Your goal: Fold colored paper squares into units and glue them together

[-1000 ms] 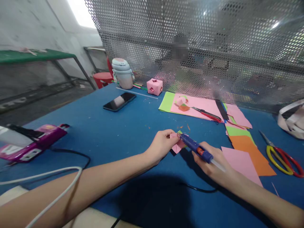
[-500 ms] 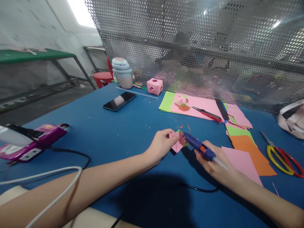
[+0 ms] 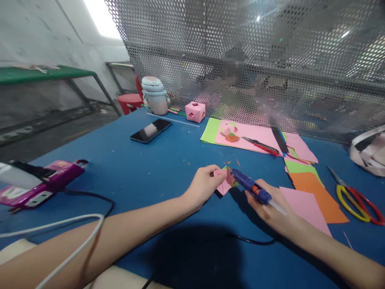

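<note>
Between thumb and fingers, my left hand [image 3: 204,185] pinches a small folded paper piece [image 3: 224,181], pink with some green showing at its edges. My right hand [image 3: 267,202] is wrapped round a blue glue gun [image 3: 248,184] with an orange part and a clear glue stick jutting from its back end. The gun's nozzle points left and meets, or nearly meets, the upper right edge of the paper piece; exact contact is too small to tell. Right of that hand lie a pink sheet [image 3: 303,206] and orange paper [image 3: 320,198].
Scissors [image 3: 353,198] lie at the right, a utility knife [image 3: 261,145] on pink and green sheets at the back. Behind stand a pink paper cube [image 3: 195,111] and a bottle [image 3: 155,96]. A phone [image 3: 151,131] and a purple power strip [image 3: 51,180] are leftward. A perforated metal screen [image 3: 180,40] borders the table.
Almost nothing differs. The view has shifted very slightly, while both hands keep their hold on the paper piece and the glue gun.
</note>
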Motion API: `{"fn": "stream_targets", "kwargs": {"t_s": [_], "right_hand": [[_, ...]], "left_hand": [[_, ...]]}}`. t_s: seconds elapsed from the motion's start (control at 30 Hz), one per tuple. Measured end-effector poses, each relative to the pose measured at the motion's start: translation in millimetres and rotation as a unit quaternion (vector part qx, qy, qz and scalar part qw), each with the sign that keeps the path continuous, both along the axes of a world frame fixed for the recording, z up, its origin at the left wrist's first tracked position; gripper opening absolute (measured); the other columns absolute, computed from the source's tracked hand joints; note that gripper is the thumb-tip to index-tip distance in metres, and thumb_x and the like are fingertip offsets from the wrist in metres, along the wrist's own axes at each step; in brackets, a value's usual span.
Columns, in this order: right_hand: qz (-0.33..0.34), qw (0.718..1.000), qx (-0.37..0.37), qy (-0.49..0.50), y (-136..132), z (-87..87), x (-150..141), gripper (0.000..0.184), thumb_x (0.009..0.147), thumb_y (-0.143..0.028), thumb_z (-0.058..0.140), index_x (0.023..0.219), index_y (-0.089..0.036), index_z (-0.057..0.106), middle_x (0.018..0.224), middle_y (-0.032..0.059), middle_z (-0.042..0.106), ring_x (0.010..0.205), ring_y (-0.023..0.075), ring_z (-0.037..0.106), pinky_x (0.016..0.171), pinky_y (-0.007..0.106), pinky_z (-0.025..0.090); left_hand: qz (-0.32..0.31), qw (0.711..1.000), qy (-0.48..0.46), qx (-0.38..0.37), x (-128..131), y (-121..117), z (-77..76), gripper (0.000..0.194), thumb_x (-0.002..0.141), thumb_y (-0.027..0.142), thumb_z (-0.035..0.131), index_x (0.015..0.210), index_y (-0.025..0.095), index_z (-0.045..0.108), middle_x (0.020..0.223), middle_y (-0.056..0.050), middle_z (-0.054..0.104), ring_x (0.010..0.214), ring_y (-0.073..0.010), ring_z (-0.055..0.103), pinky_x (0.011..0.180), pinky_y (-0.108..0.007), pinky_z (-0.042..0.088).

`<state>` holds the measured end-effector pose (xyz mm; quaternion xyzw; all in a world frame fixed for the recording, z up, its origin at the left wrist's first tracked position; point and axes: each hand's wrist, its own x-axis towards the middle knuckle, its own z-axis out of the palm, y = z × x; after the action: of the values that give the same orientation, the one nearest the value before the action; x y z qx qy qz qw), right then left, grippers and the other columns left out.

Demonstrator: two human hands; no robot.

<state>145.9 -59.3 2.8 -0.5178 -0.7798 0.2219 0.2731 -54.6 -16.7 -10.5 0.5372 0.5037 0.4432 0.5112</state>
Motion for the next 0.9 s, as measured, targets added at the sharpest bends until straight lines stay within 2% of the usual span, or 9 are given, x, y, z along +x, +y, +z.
{"fn": "stream_targets", "kwargs": {"t_s": [0.2, 0.33, 0.4, 0.47, 0.57, 0.67, 0.77, 0.83, 0.9], "right_hand": [[0.005, 1.000, 0.009, 0.018, 0.7, -0.9, -1.9, 0.014, 0.086, -0.029, 0.049, 0.075, -0.021, 0.045, 0.064, -0.0034, 0.054, 0.052, 0.0092, 0.047, 0.051, 0.022, 0.036], [-0.075, 0.995, -0.005, 0.060, 1.6, 6.5, -4.9, 0.023, 0.084, -0.037, 0.054, 0.070, -0.020, 0.047, 0.058, -0.0038, 0.052, 0.049, 0.0100, 0.045, 0.051, 0.023, 0.037], [-0.126, 0.989, -0.040, 0.073, 4.2, 11.1, -3.9, 0.032, 0.084, -0.044, 0.053, 0.065, -0.019, 0.051, 0.054, -0.0025, 0.053, 0.051, 0.0115, 0.049, 0.053, 0.024, 0.039], [-0.143, 0.983, -0.072, 0.089, 10.3, 13.5, -0.8, 0.039, 0.085, -0.050, 0.049, 0.065, -0.018, 0.057, 0.056, -0.0005, 0.056, 0.057, 0.0140, 0.055, 0.057, 0.026, 0.041], [-0.135, 0.980, -0.076, 0.123, 27.0, 11.8, 3.0, 0.041, 0.086, -0.053, 0.046, 0.079, -0.017, 0.065, 0.064, 0.0018, 0.062, 0.065, 0.0168, 0.059, 0.061, 0.028, 0.044], [-0.112, 0.983, -0.043, 0.141, 50.7, 8.4, -3.1, 0.038, 0.084, -0.051, 0.051, 0.093, -0.018, 0.067, 0.074, 0.0036, 0.067, 0.072, 0.0192, 0.061, 0.070, 0.034, 0.047], [-0.016, 0.986, 0.000, 0.169, 77.9, 7.0, -22.0, 0.033, 0.085, -0.041, 0.053, 0.109, -0.022, 0.064, 0.101, 0.0047, 0.068, 0.098, 0.0213, 0.060, 0.090, 0.039, 0.044], [0.033, 0.984, -0.002, 0.174, 96.1, 5.2, -38.4, 0.034, 0.085, -0.039, 0.054, 0.114, -0.023, 0.062, 0.108, 0.0046, 0.067, 0.101, 0.0214, 0.060, 0.092, 0.040, 0.044], [0.041, 0.984, -0.011, 0.173, 112.8, 1.1, -54.4, 0.035, 0.084, -0.039, 0.056, 0.114, -0.021, 0.062, 0.109, 0.0054, 0.067, 0.101, 0.0216, 0.060, 0.092, 0.039, 0.044]], "left_hand": [[0.005, 1.000, -0.007, 0.001, -0.7, -0.6, -0.3, 0.018, 0.073, 0.032, 0.062, 0.067, 0.014, 0.060, 0.059, 0.003, 0.054, 0.055, -0.0098, 0.046, 0.052, -0.020, 0.033], [0.016, 0.999, -0.040, -0.010, -1.0, -0.8, -1.1, 0.015, 0.071, 0.029, 0.063, 0.068, 0.015, 0.059, 0.059, 0.003, 0.055, 0.056, -0.0099, 0.047, 0.052, -0.020, 0.033], [0.023, 0.998, -0.056, -0.018, -1.2, -0.8, -1.6, 0.015, 0.071, 0.029, 0.064, 0.069, 0.015, 0.059, 0.060, 0.003, 0.056, 0.056, -0.0105, 0.049, 0.051, -0.020, 0.033], [0.028, 0.997, -0.069, -0.023, -1.7, -0.8, -2.4, 0.016, 0.071, 0.030, 0.064, 0.069, 0.015, 0.059, 0.061, 0.002, 0.056, 0.057, -0.0110, 0.050, 0.051, -0.020, 0.034], [0.024, 0.995, -0.090, -0.018, -2.3, -0.8, -3.4, 0.016, 0.072, 0.031, 0.064, 0.071, 0.015, 0.059, 0.063, 0.001, 0.058, 0.058, -0.0121, 0.053, 0.052, -0.021, 0.036], [0.015, 0.995, -0.097, -0.005, -2.0, -2.3, -2.5, 0.017, 0.073, 0.032, 0.063, 0.073, 0.016, 0.059, 0.065, 0.000, 0.061, 0.061, -0.0137, 0.056, 0.054, -0.022, 0.038], [0.013, 0.997, -0.076, 0.016, -1.6, -5.7, 0.8, 0.020, 0.072, 0.034, 0.065, 0.070, 0.015, 0.060, 0.062, 0.001, 0.059, 0.059, -0.0129, 0.054, 0.054, -0.022, 0.038], [0.008, 0.998, -0.062, 0.030, -1.8, -8.5, 3.7, 0.021, 0.071, 0.036, 0.066, 0.070, 0.015, 0.060, 0.061, 0.002, 0.058, 0.058, -0.0122, 0.053, 0.053, -0.022, 0.037], [0.002, 0.998, -0.053, 0.040, -2.3, -10.8, 6.3, 0.022, 0.072, 0.037, 0.066, 0.070, 0.015, 0.061, 0.063, 0.001, 0.059, 0.059, -0.0124, 0.053, 0.054, -0.022, 0.038]]}}
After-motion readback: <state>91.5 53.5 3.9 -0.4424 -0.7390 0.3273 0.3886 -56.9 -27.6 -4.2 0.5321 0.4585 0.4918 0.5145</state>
